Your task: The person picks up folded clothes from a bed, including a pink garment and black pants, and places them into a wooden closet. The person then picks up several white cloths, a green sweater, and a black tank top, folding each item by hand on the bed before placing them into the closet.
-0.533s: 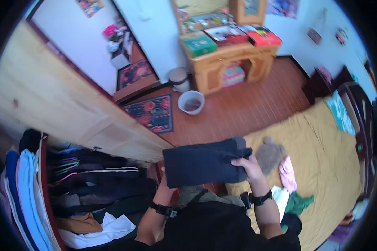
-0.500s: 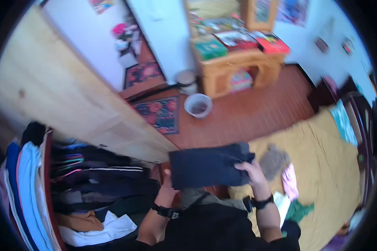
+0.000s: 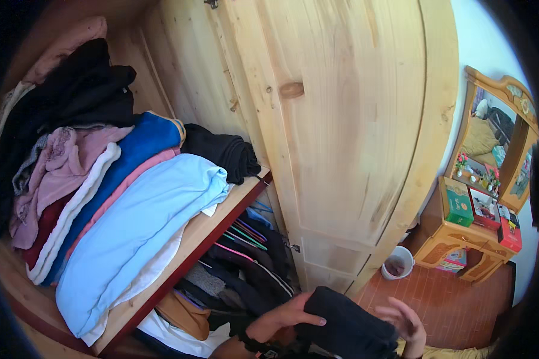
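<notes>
A folded black garment (image 3: 344, 320) is in front of me at the lower edge of the head view. My left hand (image 3: 296, 312) grips its left end, with the thumb on top and the other fingers hidden beneath. By the garment's right end is my right hand (image 3: 406, 323), its fingers spread and slightly blurred. Whether that hand touches the cloth I cannot tell. Up and to the left, a wardrobe shelf (image 3: 185, 254) carries a light-blue folded cloth (image 3: 141, 224) and a rolled black garment (image 3: 221, 152) at its right end.
A wooden wardrobe door (image 3: 341, 131) stands open beside the shelf. Below the shelf hang dark clothes (image 3: 245, 263), with a brown cloth (image 3: 188, 314) and a white cloth (image 3: 182, 336). A white bucket (image 3: 398, 263) stands on the floor near a wooden dressing table (image 3: 461, 242).
My view has swung left and up to the wardrobe shelf. The folded black garment is now lower in view, and my right hand's fingers have come off it and spread.
</notes>
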`<act>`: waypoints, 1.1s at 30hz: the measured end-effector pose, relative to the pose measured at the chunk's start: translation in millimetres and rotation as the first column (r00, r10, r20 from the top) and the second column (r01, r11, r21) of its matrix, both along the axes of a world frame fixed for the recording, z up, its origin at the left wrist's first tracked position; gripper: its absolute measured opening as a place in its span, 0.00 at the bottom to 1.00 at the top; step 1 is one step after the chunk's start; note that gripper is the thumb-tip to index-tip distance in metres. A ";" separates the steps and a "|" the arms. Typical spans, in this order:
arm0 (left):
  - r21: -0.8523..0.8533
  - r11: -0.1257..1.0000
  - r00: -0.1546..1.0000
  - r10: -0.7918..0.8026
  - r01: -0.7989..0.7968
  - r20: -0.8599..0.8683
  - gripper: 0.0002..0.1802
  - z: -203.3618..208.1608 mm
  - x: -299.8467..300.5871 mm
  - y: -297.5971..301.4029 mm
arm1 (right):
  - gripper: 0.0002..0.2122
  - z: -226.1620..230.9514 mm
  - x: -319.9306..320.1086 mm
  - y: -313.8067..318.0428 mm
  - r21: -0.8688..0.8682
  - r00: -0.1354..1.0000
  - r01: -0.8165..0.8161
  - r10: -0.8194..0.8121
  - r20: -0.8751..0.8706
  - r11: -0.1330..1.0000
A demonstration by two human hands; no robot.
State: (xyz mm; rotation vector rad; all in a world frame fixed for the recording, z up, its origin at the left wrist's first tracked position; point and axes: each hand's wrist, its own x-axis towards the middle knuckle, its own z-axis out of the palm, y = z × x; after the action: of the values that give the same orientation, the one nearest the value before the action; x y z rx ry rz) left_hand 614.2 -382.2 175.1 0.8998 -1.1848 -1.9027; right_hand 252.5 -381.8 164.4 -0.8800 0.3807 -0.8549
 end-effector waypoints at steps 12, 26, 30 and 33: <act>-0.264 0.893 0.876 0.424 -0.364 0.231 0.42 84.3 31.3 -32.4 | 0.33 3.8 140.3 -107.1 -0.131 0.875 -0.479 0.460 -0.150 0.868; -0.066 0.766 0.766 0.629 -0.640 -0.131 0.42 -29.1 -18.6 -21.4 | 0.26 -64.3 82.1 -106.4 -0.225 0.907 -0.405 0.358 -0.222 0.886; -0.724 0.668 0.709 0.594 -0.171 0.380 0.53 18.6 -34.7 12.4 | 0.32 -54.0 70.0 -110.9 -0.310 0.943 -0.312 0.254 -0.214 0.898; -0.801 0.596 0.508 0.672 0.062 0.539 0.50 57.5 -43.0 12.9 | 0.30 -67.9 80.1 -126.8 -0.113 0.891 -0.449 0.434 -0.135 0.887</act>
State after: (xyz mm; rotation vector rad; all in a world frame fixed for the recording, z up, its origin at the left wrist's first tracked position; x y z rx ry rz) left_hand 571.2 -369.3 232.7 1.4247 -1.9213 -0.3948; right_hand 332.7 -508.6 96.5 -1.0951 0.1979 -0.4146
